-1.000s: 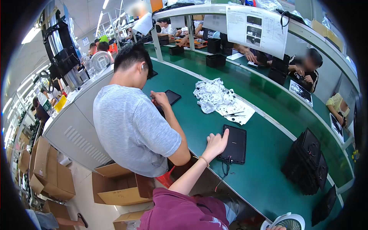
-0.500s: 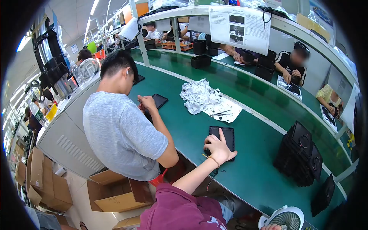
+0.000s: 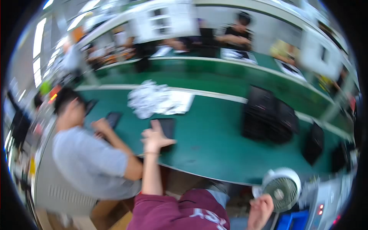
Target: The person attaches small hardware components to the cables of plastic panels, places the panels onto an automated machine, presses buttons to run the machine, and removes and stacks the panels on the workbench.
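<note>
My left hand point(image 3: 156, 138) lies open, its fingers and thumb spread, over the left side of a black rectangular tray-like panel point(image 3: 168, 128) on the green bench. Beyond that panel is a heap of crumpled white wrapping point(image 3: 147, 100) beside a white sheet point(image 3: 180, 101). My right hand point(image 3: 262, 211) is raised off the bench at the lower right, just left of a small white fan point(image 3: 281, 193). Its fingers look curled but are smeared by motion, and I cannot see whether anything is in them.
A co-worker in a grey shirt point(image 3: 92, 163) sits close on the left, hands near another dark panel point(image 3: 113, 119). Stacked black panels point(image 3: 264, 117) stand on the right, with another black piece point(image 3: 314, 143) farther right. More people work across the bench divider.
The camera view has swung right, so the bench appears farther left, and the picture is blurred. My right hand has come up into view beside the fan. My left hand stays on the panel.
</note>
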Motion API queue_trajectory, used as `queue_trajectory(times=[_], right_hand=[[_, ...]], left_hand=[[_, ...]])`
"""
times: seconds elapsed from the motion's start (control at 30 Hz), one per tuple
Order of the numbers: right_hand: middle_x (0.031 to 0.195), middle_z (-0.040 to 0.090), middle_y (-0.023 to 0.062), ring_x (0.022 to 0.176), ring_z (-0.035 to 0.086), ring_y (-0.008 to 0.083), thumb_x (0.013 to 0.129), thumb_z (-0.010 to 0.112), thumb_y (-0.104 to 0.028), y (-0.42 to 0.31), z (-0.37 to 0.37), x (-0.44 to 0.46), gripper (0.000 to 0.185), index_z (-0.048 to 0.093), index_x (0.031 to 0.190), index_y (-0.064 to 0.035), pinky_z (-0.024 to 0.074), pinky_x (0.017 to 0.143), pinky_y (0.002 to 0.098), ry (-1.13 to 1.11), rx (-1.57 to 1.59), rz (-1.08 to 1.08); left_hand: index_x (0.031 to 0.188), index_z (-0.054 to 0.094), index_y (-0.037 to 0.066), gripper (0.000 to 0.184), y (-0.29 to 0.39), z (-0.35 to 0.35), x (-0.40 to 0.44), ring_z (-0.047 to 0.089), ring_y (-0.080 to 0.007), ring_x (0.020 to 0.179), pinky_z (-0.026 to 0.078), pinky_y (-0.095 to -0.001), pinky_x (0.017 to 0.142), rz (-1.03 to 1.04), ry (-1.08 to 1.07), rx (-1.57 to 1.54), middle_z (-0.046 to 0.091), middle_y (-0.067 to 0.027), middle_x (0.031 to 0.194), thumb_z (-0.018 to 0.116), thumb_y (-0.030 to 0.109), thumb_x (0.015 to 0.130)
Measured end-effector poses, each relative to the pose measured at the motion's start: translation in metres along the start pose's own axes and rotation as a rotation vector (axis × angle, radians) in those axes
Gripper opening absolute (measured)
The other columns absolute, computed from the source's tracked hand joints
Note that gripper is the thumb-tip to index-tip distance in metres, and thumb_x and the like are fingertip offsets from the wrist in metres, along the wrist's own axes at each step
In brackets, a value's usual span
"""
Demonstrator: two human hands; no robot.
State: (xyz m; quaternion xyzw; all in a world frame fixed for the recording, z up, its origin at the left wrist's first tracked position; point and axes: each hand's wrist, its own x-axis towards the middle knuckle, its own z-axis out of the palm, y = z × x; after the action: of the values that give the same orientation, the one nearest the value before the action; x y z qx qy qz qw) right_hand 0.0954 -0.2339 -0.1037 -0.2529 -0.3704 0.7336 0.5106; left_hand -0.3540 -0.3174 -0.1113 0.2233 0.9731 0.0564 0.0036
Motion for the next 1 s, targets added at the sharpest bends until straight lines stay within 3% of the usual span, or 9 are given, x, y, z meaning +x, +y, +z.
queue_trajectory(times=[0.07, 0.13, 0.17, 0.23, 0.3, 0.43, 0.63, 0.8, 1.0], right_hand=[[0.081, 0.060, 0.0067, 0.071, 0.056, 0.0117, 0.078, 0.068, -0.003, -0.012, 0.017, -0.005, 0.019, 0.058, 0.092, 0.0035, 0.0453, 0.064, 0.0237, 0.018, -0.060, 0.020], [0.087, 0.063, 0.0057, 0.077, 0.059, 0.0102, 0.081, 0.066, 0.002, -0.017, 0.012, -0.008, 0.016, 0.061, 0.096, 0.0026, 0.0462, 0.066, 0.0227, -0.021, -0.132, 0.046], [0.089, 0.064, 0.0044, 0.079, 0.059, 0.0088, 0.082, 0.065, 0.003, -0.021, 0.008, -0.011, 0.016, 0.062, 0.098, 0.0019, 0.0459, 0.067, 0.0219, -0.074, -0.141, 0.044], [0.087, 0.063, 0.0017, 0.079, 0.057, 0.0064, 0.087, 0.066, -0.003, -0.031, 0.009, -0.017, 0.013, 0.063, 0.100, 0.0009, 0.0451, 0.068, 0.0213, -0.103, -0.108, 0.025], [0.086, 0.062, 0.0007, 0.078, 0.056, 0.0054, 0.089, 0.065, -0.003, -0.038, -0.001, -0.027, 0.012, 0.063, 0.101, 0.0008, 0.0444, 0.069, 0.0209, -0.133, -0.097, -0.011], [0.093, 0.061, 0.0102, 0.081, 0.059, 0.0125, 0.091, 0.062, -0.008, -0.065, -0.013, -0.041, 0.017, 0.060, 0.101, 0.0048, 0.0485, 0.068, 0.0241, -0.096, -0.236, -0.140], [0.104, 0.060, 0.0150, 0.095, 0.061, 0.0219, 0.097, 0.049, -0.017, -0.178, 0.010, 0.008, 0.029, 0.055, 0.116, 0.0049, 0.0477, 0.085, 0.0331, 0.151, -1.021, -0.486], [0.131, 0.047, 0.0296, 0.123, 0.047, 0.0386, 0.091, 0.046, -0.059, -0.215, -0.030, 0.146, 0.079, 0.041, 0.133, 0.0086, 0.0382, 0.104, 0.0409, 0.573, -1.787, -0.094], [0.129, 0.045, 0.0341, 0.122, 0.045, 0.0464, 0.067, 0.060, -0.077, -0.182, -0.129, 0.301, 0.114, 0.032, 0.138, 0.0074, 0.0370, 0.105, 0.0482, 0.730, -2.055, 0.000]], left_hand=[[0.144, 0.021, -0.007, 0.131, 0.020, -0.036, -0.020, 0.053, -0.0480, 0.108, 0.044, -0.0547, 0.092, 0.025, -0.017, 0.023, 0.045, -0.0298, 0.136, 0.081, 0.062, 0.051], [0.135, 0.033, -0.007, 0.104, 0.018, -0.011, 0.002, 0.058, -0.0444, 0.095, 0.045, -0.0515, 0.086, 0.379, 0.308, -0.157, 0.058, -0.0318, 0.106, 0.083, 0.046, 0.062], [0.130, 0.043, -0.007, 0.081, 0.019, 0.015, 0.025, 0.062, -0.0354, 0.085, 0.049, -0.0451, 0.078, 0.600, 0.568, -0.329, 0.061, -0.0224, 0.102, 0.080, 0.036, 0.073], [0.128, 0.048, -0.005, 0.055, 0.086, -0.041, -0.016, 0.062, -0.0206, 0.083, 0.050, -0.0313, 0.072, 0.477, -0.011, -0.873, 0.063, -0.0125, 0.098, 0.071, 0.021, 0.085], [0.128, 0.050, -0.003, 0.041, 0.145, -0.080, -0.050, 0.059, -0.0105, 0.083, 0.047, -0.0222, 0.070, 0.769, -0.359, -1.101, 0.061, -0.0069, 0.098, 0.062, 0.012, 0.092], [0.125, 0.054, 0.000, 0.031, 0.258, -0.119, -0.109, 0.060, -0.0114, 0.083, 0.048, -0.0226, 0.074, 1.218, -0.746, -1.185, 0.062, -0.0072, 0.100, 0.055, 0.010, 0.095], [0.121, 0.056, 0.000, 0.030, 0.377, -0.126, -0.143, 0.061, -0.0111, 0.087, 0.049, -0.0238, 0.076, 1.187, -0.905, -1.547, 0.063, -0.0058, 0.101, 0.051, 0.021, 0.099], [0.118, 0.055, 0.002, 0.035, 0.429, -0.083, -0.143, 0.061, -0.0114, 0.085, 0.049, -0.0251, 0.074, 0.959, -1.078, -1.737, 0.063, -0.0064, 0.099, 0.043, 0.031, 0.103], [0.114, 0.056, 0.006, 0.033, 0.446, -0.070, -0.132, 0.059, -0.0112, 0.086, 0.046, -0.0270, 0.076, 0.873, -1.164, -1.798, 0.062, -0.0056, 0.099, 0.040, 0.033, 0.103]])
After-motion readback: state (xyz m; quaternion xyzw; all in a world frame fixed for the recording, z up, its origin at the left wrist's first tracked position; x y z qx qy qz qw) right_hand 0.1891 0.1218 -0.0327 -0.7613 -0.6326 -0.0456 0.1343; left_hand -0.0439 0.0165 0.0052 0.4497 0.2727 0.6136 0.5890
